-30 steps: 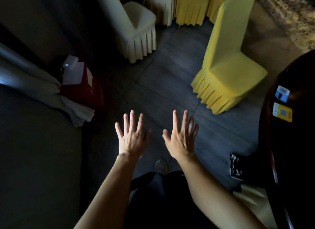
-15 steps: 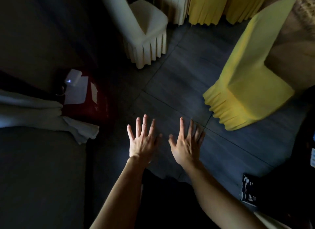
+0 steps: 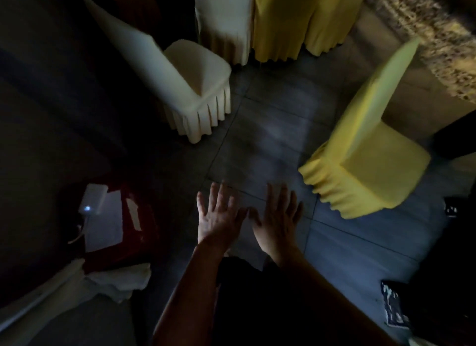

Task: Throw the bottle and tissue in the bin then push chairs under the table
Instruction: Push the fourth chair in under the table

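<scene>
My left hand (image 3: 219, 216) and my right hand (image 3: 277, 219) are held out flat side by side over the dark tiled floor, fingers spread, holding nothing. A yellow-covered chair (image 3: 365, 149) stands to the right of my hands, its seat facing right. A cream-covered chair (image 3: 185, 85) stands ahead on the left. A dark red bin (image 3: 144, 229) with white paper and a small lit white device on it sits at the left. No bottle or tissue shows clearly. The dark table's edge (image 3: 456, 137) appears at the far right.
More cream and yellow chair covers (image 3: 270, 23) hang along the back. A patterned carpet (image 3: 438, 36) lies at the top right. White cloth (image 3: 85, 286) drapes at the lower left beside the bin. A black patterned item (image 3: 394, 309) lies on the floor at the lower right.
The view has swung left and tilted up: the chairs and bin have slid down and right in the picture, and the dark table has mostly left view. Both hands stay flat and empty.
</scene>
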